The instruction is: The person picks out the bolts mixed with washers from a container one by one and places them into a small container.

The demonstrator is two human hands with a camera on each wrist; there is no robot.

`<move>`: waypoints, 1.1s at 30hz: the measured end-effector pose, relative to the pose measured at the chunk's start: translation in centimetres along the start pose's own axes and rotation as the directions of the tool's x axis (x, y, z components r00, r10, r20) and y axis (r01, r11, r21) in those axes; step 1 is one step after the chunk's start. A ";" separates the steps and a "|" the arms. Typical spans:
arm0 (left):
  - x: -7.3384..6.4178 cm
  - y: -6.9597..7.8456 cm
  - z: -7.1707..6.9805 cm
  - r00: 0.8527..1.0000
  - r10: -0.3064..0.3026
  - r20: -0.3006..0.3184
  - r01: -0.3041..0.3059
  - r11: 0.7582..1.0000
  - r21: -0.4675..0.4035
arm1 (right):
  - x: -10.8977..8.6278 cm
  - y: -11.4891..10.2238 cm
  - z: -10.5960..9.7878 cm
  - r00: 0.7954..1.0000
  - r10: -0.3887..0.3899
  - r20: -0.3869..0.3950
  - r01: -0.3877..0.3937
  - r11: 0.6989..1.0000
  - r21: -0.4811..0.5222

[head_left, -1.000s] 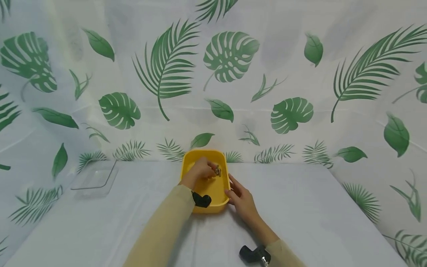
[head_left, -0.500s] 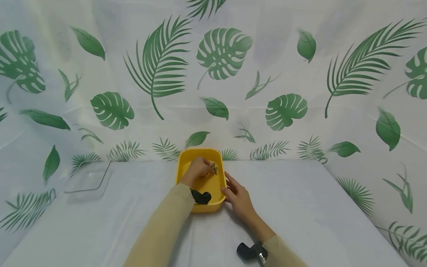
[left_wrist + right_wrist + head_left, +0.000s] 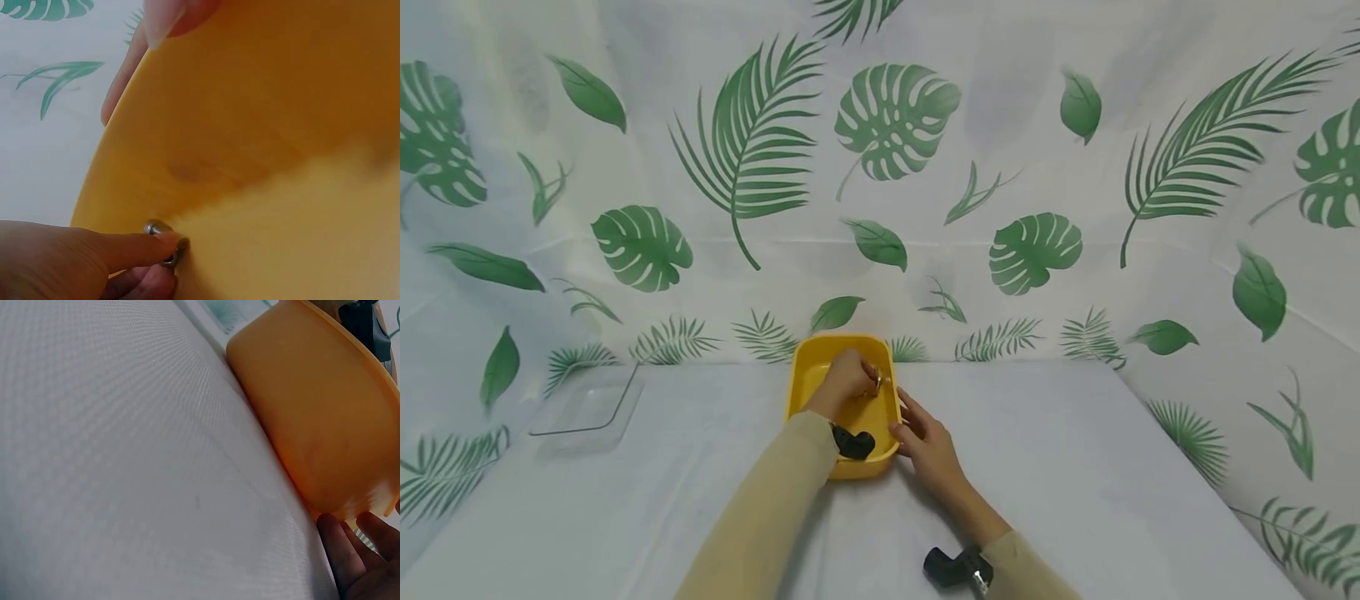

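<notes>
A yellow plastic tub (image 3: pixel 865 471) stands on the white tabletop near the back. My left hand (image 3: pixel 848 375) reaches down inside it, close to the right wall. Its thumb and fingers pinch small metal pieces, which look like bolts (image 3: pixel 181 245); the fingers cover most of them, so their number cannot be told. My right hand (image 3: pixel 932 450) holds the tub's right side, with the thumb over the rim and the other fingers along the outer wall. In the right wrist view, fingertips (image 3: pixel 334 534) touch the tub's outside low down.
A clear, shallow plastic box (image 3: pixel 587 404) sits at the back left of the tabletop (image 3: pixel 1075 500). Behind the table hangs a white cloth with green leaf prints (image 3: pixel 898 121). A black wrist device (image 3: pixel 955 568) is by the right sleeve.
The head view has turned slightly, so everything shifts left in it. My left fingers have drawn in over the bolts, which show less than before. The right hand keeps its hold on the tub.
</notes>
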State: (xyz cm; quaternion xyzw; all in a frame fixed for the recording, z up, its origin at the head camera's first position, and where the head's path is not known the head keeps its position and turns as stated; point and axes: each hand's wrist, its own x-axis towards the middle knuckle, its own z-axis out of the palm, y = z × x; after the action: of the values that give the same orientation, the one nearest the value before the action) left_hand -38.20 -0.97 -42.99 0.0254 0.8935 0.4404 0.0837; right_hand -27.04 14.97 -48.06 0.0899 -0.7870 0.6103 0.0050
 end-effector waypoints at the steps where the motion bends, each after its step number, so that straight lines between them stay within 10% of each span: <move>1: 0.0 0.0 -0.2 1.000 -0.007 0.004 0.007 1.000 0.006 | 0.1 -0.1 0.0 1.000 -0.004 0.002 0.004 1.000 -0.003; 12: 1.0 -0.2 -0.7 0.988 -0.149 0.050 0.147 0.989 0.031 | 0.8 -0.6 0.4 1.000 0.008 0.012 -0.008 0.999 -0.031; 33: 0.2 -0.5 -1.2 0.980 -0.185 0.071 0.192 0.976 -0.104 | 0.2 0.3 0.3 1.000 0.011 -0.006 -0.011 1.000 -0.002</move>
State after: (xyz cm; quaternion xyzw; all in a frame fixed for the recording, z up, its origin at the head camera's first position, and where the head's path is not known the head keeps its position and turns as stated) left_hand -38.54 -2.19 -42.69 -0.0508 0.8633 0.4781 0.1534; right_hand -27.29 14.76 -48.43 0.0836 -0.7882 0.6097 0.0041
